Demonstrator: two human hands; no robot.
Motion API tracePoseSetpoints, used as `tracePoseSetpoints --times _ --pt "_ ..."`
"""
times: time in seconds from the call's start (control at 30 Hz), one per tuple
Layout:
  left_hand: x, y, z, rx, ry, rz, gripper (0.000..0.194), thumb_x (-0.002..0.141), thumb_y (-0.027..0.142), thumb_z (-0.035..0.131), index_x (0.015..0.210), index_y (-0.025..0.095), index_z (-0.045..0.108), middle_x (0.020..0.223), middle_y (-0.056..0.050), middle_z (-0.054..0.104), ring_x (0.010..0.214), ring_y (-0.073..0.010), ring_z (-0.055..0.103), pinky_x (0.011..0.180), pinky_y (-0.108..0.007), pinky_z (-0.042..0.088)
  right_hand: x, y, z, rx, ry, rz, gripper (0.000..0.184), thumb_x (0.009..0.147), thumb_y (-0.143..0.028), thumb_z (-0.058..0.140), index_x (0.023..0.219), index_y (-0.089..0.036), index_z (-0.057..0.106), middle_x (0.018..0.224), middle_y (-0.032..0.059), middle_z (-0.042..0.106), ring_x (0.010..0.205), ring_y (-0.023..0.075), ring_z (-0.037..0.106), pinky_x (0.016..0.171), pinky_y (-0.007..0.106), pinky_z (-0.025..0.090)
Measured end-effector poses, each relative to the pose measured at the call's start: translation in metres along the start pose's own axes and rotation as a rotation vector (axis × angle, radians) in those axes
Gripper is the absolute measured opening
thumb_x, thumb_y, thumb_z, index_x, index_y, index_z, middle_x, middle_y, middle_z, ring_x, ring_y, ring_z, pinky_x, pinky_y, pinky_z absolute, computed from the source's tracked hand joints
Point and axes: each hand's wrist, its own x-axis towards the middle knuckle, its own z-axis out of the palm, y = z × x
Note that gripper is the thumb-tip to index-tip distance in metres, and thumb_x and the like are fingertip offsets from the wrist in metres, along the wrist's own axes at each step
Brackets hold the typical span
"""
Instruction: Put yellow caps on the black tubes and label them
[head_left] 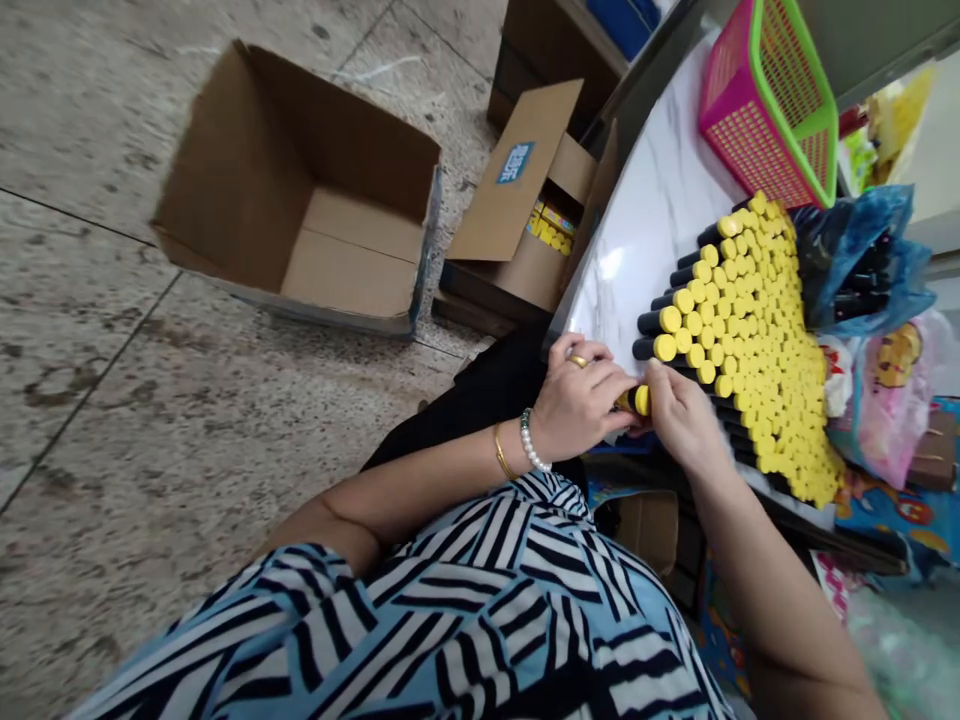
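A small dark tube with a yellow cap (640, 400) sits between my two hands, close to the table's near edge. My left hand (581, 398), wearing a ring, wraps round its body, which is mostly hidden by the fingers. At the capped end, my right hand (686, 415) has its thumb and fingers closed against the yellow cap. Just beyond the right hand, a large stack of similar yellow-capped black tubes (757, 320) lies on its side on the white marbled table (619, 255), caps facing one way.
A pink and green basket (731, 110) stands behind the stack. A blue plastic bag (862, 265) and a pink bag (892, 400) lie to the right. On the floor are an open cardboard box (352, 240) and a flapped carton (517, 185) containing yellow items.
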Motion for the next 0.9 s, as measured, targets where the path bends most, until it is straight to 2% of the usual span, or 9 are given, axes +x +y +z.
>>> tracePoseSetpoints --times 0.13,0.23,0.3,0.43,0.5,0.63,0.7,0.83,0.9 --pt "-0.001 -0.004 -0.002 -0.025 0.013 0.019 0.024 0.089 0.04 0.072 0.102 0.02 0.071 0.1 -0.003 0.077 0.11 -0.026 0.062 0.114 -0.05 0.029 0.003 -0.01 0.007 -0.182 -0.028 -0.079 0.04 0.105 -0.049 0.033 0.079 -0.024 0.052 0.051 -0.0018 0.057 0.038 0.0167 0.054 0.04 0.026 0.039" --pt "-0.001 -0.008 -0.005 -0.051 -0.001 0.017 0.02 0.09 0.036 0.07 0.101 0.019 0.07 0.097 -0.002 0.076 0.108 -0.0246 0.063 0.114 -0.049 0.03 0.006 -0.014 0.013 -0.41 0.059 -0.257 0.036 0.104 -0.037 0.032 0.074 -0.024 0.049 0.06 0.0019 0.058 0.045 0.0167 0.054 0.045 0.028 0.036" --pt "0.0 -0.009 -0.007 -0.067 -0.018 0.003 0.016 0.092 0.033 0.067 0.1 0.02 0.07 0.097 -0.002 0.076 0.108 -0.0243 0.064 0.114 -0.049 0.031 0.006 -0.016 0.015 -0.514 0.105 -0.297 0.036 0.104 -0.036 0.032 0.074 -0.024 0.049 0.062 0.0035 0.057 0.048 0.0176 0.054 0.047 0.029 0.035" --pt "0.001 -0.01 -0.006 -0.079 -0.059 -0.015 0.013 0.093 0.032 0.065 0.099 0.022 0.071 0.098 -0.003 0.076 0.111 -0.0256 0.064 0.113 -0.05 0.031 0.002 -0.019 0.017 -0.535 0.12 -0.211 0.041 0.106 -0.041 0.027 0.08 -0.022 0.053 0.057 0.0032 0.057 0.047 0.0194 0.056 0.047 0.029 0.035" --pt "0.002 -0.009 -0.006 -0.084 -0.053 -0.012 0.014 0.093 0.032 0.065 0.1 0.022 0.071 0.099 -0.003 0.076 0.111 -0.0255 0.064 0.113 -0.05 0.031 0.0 -0.02 0.014 -0.443 0.092 -0.139 0.043 0.106 -0.047 0.028 0.081 -0.023 0.053 0.054 0.0013 0.056 0.044 0.0192 0.057 0.045 0.029 0.036" --pt "0.004 -0.006 -0.007 -0.06 -0.015 0.018 0.021 0.094 0.038 0.066 0.105 0.02 0.07 0.099 -0.004 0.076 0.109 -0.0251 0.063 0.112 -0.048 0.032 0.0 -0.024 0.004 -0.029 -0.14 0.094 0.048 0.104 -0.061 0.025 0.086 -0.025 0.05 0.047 -0.0017 0.057 0.036 0.0192 0.054 0.039 0.029 0.042" --pt "0.005 -0.006 -0.008 -0.042 0.004 0.026 0.023 0.095 0.04 0.065 0.103 0.019 0.071 0.095 -0.004 0.075 0.107 -0.0249 0.063 0.111 -0.048 0.032 0.002 -0.027 0.002 -0.005 -0.193 0.126 0.05 0.104 -0.063 0.024 0.087 -0.025 0.05 0.048 -0.0012 0.058 0.036 0.0198 0.055 0.039 0.03 0.042" --pt "0.005 -0.006 -0.007 -0.033 0.002 0.004 0.015 0.094 0.03 0.062 0.088 0.019 0.069 0.088 -0.003 0.073 0.106 -0.0243 0.063 0.112 -0.048 0.031 0.003 -0.03 0.011 -0.445 -0.007 -0.089 0.044 0.105 -0.056 0.027 0.083 -0.024 0.049 0.052 0.0002 0.055 0.043 0.0203 0.057 0.044 0.029 0.033" --pt "0.005 -0.007 -0.006 -0.047 -0.015 -0.003 0.013 0.093 0.027 0.062 0.086 0.019 0.069 0.087 -0.003 0.073 0.107 -0.0249 0.063 0.112 -0.049 0.031 0.003 -0.031 0.018 -0.582 0.052 -0.153 0.045 0.106 -0.05 0.023 0.084 -0.023 0.051 0.057 0.0023 0.055 0.049 0.0208 0.058 0.048 0.029 0.031"
